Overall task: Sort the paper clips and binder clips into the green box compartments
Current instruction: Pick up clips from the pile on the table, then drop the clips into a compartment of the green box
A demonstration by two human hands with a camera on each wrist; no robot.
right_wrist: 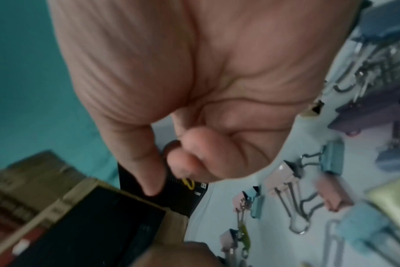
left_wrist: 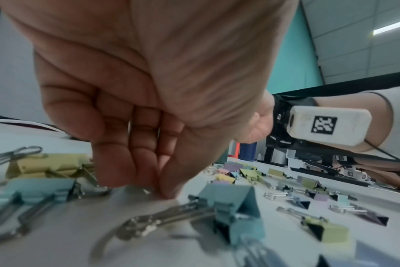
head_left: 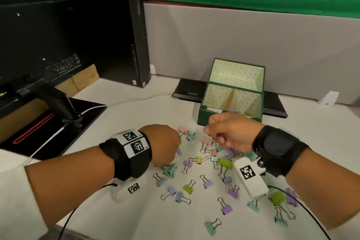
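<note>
The left hand pinched down at something small on the desk among the clips; the right hand was curled, perhaps holding a paper clip, near the box. Either could slip.

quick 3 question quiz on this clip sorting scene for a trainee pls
1. True or false: the green box stands open, its lid tilted back.
2. Where do the left hand fingertips sit? A) inside the box B) down on the table among the binder clips C) on the monitor
3. Fill in: the right hand hovers with curled fingers just in front of the ____.

Key
1. True; the lid stands upright behind the two compartments.
2. B; the wrist view shows them touching the tabletop beside a teal clip.
3. Green box; what it holds, if anything, is too blurred to tell.
</note>
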